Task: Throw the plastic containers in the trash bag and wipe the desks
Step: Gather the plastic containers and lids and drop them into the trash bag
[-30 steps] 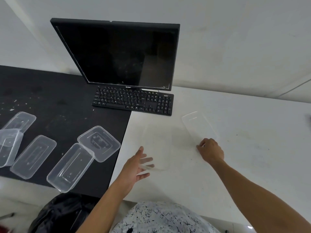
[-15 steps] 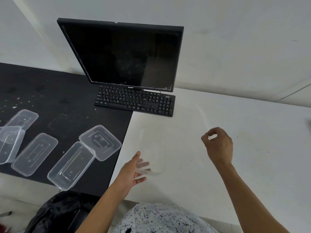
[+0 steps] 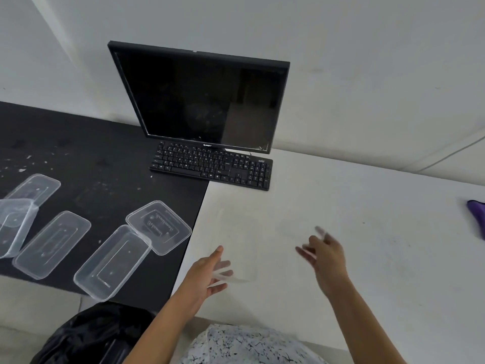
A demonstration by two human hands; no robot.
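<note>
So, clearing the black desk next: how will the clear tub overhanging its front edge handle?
The tub looks thin and empty: probably light and bendy. Overhanging, it may tip off if nudged. The lid overlapping its corner might slide.

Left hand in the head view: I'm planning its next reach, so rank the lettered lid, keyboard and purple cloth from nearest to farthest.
1. Lettered lid, just left of the left hand, which holds a clear container.
2. Keyboard, farther ahead.
3. Purple cloth, at the far right edge of view.
</note>
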